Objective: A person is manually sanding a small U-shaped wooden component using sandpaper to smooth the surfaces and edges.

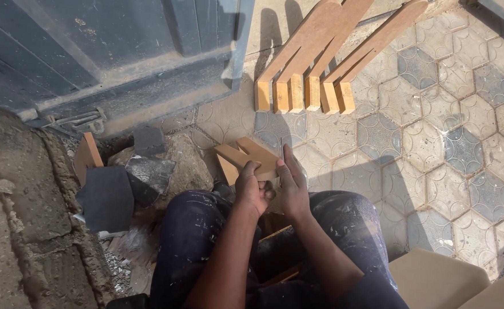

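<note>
Head view: one wood cutout (246,157), tan, angular, forked, held above the knees. Left hand (252,191) curled around its lower edge; right hand (293,183) flat against its right side, fingers straight together. Six wood slats (315,68) on pavers (457,143). Two dark sheets (108,197).

Left hand (253,191) covers near end of the wooden piece (250,158); what's btwn the hands can't be made out. Leaning boards (320,51) cut off by top edge, cushion (435,280) by bottom edge.
</note>
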